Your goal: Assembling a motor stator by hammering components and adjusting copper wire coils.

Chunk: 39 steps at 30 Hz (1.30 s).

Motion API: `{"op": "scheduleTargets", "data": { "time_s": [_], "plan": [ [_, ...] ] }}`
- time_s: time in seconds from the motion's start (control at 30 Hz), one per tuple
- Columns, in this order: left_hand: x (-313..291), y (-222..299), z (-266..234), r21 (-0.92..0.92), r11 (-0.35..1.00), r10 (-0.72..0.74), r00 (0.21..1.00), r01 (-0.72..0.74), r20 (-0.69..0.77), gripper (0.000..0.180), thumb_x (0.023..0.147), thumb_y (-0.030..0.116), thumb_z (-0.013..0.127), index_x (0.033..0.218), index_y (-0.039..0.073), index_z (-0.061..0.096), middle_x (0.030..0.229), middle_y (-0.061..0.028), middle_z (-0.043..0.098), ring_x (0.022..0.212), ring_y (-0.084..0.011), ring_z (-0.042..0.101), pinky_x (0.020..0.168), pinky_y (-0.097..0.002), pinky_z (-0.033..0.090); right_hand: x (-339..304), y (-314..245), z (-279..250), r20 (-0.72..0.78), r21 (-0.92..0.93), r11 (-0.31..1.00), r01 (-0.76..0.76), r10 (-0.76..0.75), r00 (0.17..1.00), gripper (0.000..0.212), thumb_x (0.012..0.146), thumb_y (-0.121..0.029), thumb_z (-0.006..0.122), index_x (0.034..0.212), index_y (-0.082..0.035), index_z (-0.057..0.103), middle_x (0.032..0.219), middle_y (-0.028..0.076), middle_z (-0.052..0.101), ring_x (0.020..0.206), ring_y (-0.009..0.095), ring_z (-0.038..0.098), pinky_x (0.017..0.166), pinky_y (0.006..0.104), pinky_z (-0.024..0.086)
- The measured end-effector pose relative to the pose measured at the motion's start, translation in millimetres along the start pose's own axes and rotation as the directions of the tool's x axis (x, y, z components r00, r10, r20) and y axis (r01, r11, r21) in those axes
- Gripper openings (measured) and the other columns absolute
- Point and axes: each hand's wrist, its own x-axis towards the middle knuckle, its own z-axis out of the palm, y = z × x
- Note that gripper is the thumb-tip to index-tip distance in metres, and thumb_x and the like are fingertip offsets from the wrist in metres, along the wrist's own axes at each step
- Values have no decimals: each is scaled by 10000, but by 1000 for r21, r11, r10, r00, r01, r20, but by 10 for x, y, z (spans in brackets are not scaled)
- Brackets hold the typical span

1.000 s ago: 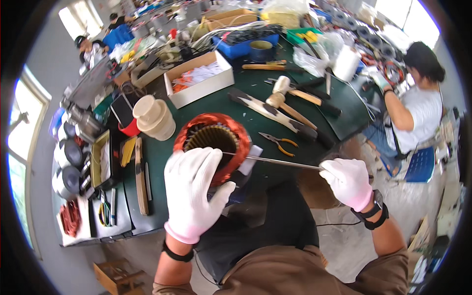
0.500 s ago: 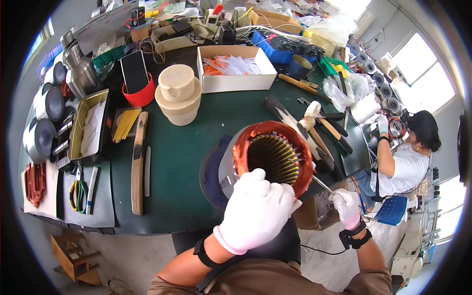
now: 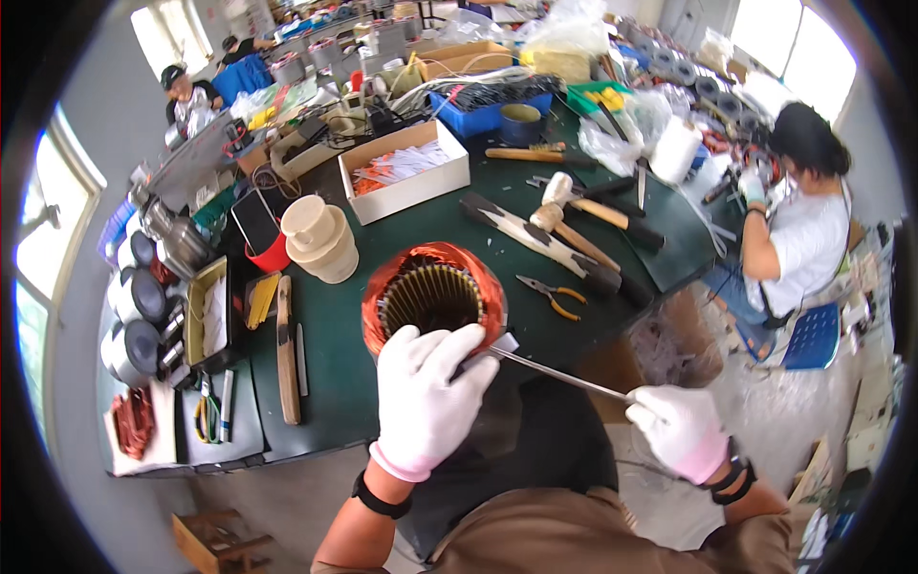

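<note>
A motor stator (image 3: 378,298) with orange-red copper windings round its top and a slotted, yellow-lined bore stands at the table's near edge. My left hand (image 3: 428,402), in a white glove, bends its fingers over the stator's near rim. In my gloved right hand (image 3: 677,429), off to the right past the table edge, is one end of a thin metal rod (image 3: 564,377). The rod slants up leftward, and its far end reaches the rim beside my left fingertips. My left hand hides that part of the windings.
Pliers (image 3: 552,297), a black-and-white bar (image 3: 535,241) and mallets (image 3: 557,191) lie right of the stator. Behind it stand a cream stepped block (image 3: 320,241) and a white box (image 3: 411,196) of plastic strips. A wooden bar (image 3: 287,359) lies left. A co-worker (image 3: 808,230) sits at right.
The view has turned, shifting the table's contents. The rod's tip has gone from the stator's right side to the near rim by my left fingers. The pliers now show.
</note>
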Motion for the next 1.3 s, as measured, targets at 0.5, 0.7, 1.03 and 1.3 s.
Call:
{"op": "scheduleTargets", "data": {
  "time_s": [0.5,0.7,1.03,1.3],
  "plan": [
    [83,394,293,355,923,-152,988,148,-17,225,813,88,818,1038,100,808,1299,-141,687,1150,-357,613,1039,-482,438,-91,551,-351,-136,-339,929,147,-204,970,201,890,-264,799,876,-144,638,643,16,533,550,242,604,493,392,472],
    [-30,317,249,343,932,-91,993,114,-80,236,775,114,844,1008,134,820,1192,-101,665,1036,-346,625,947,-484,456,2,501,-394,-152,-414,888,198,-283,947,218,892,-294,795,931,-116,676,638,-12,506,545,186,594,480,361,446],
    [-18,323,210,335,928,-144,986,162,-79,224,768,75,849,984,127,824,1022,-59,623,1028,-294,588,970,-438,424,223,297,-379,-13,-603,745,284,-365,931,240,906,-283,741,1010,-72,696,673,-25,509,553,134,586,484,338,439],
    [14,298,215,289,942,-149,985,169,-87,233,745,86,855,968,147,828,1031,-38,651,1021,-286,606,954,-430,419,543,481,151,-111,-340,890,304,-359,927,222,935,-294,753,834,-148,619,643,1,544,567,198,625,497,358,468]
  ]
}}
